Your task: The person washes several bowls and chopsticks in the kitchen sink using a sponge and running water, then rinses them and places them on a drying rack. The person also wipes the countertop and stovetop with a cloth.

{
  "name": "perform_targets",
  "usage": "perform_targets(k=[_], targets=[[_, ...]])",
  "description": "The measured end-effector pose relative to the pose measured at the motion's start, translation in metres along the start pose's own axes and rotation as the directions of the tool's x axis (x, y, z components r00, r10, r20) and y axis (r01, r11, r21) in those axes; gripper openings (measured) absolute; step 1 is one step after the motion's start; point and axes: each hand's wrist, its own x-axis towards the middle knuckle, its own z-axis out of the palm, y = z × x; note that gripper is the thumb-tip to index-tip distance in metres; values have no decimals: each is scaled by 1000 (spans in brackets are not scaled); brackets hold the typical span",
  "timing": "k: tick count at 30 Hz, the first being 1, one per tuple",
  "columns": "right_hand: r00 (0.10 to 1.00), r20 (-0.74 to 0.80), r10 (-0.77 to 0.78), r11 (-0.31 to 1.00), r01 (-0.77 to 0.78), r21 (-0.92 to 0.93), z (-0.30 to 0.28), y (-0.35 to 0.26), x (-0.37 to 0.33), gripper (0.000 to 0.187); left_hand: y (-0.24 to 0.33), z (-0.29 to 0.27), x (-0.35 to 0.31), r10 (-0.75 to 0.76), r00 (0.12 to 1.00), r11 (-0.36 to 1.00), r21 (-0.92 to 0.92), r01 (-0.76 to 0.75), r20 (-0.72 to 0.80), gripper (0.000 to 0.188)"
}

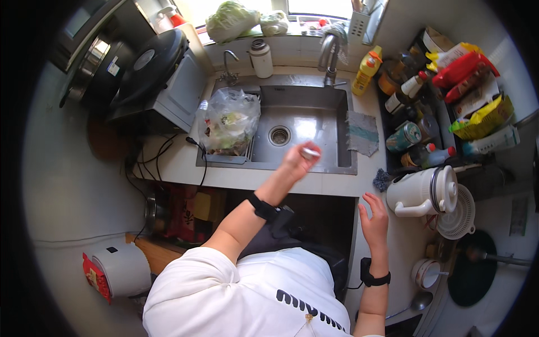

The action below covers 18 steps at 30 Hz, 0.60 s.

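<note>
While the left forearm (240,222) slanted forward and rightward across the pale counter (238,177), the left hand (298,163) hung over the near part of the stainless-steel sink (314,106), its fingers closed around a small whitish object (310,153) too blurred to identify. The right forearm (377,264) pointed forward, and the right hand (374,218), grasping nothing, spread its thumb and fingers loosely beside the white lidded jug (412,194).
</note>
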Motion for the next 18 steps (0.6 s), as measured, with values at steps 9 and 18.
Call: perform_targets(k=[9,18], targets=[[991,107,75,997,-78,19,63,-27,17,20,212,-13,-28,501,855,703,-514,-492,-133,54],[976,-28,216,970,-218,-110,62,-53,28,20,213,-5,-26,344,939,900,-279,-335,-15,68]])
